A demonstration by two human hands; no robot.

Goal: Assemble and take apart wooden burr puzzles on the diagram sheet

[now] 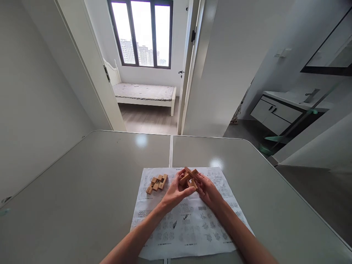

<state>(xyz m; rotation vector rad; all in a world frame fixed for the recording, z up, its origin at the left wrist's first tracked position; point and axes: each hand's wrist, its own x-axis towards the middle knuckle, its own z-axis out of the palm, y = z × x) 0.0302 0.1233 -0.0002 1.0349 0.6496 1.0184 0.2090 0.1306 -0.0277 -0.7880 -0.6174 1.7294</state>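
Between my hands, just above a printed paper sheet (178,234), is a partly joined cluster of wooden puzzle pieces (186,179). My left hand (176,190) curls around its left side, with the thumb stretched across the front. On the other side my right hand (209,189) grips the pieces with its fingertips. The fingers hide part of the cluster, so how its pieces interlock cannot be made out fully. Left of my hands, another group of notched wooden puzzle pieces (157,184) lies on the sheet.
The sheet shows rows of small diagrams and lies on a grey table (90,198) with a seam down its middle. Beyond the far edge, a doorway leads to a bed (145,91) under a window. A washbasin cabinet (277,112) stands to the right.
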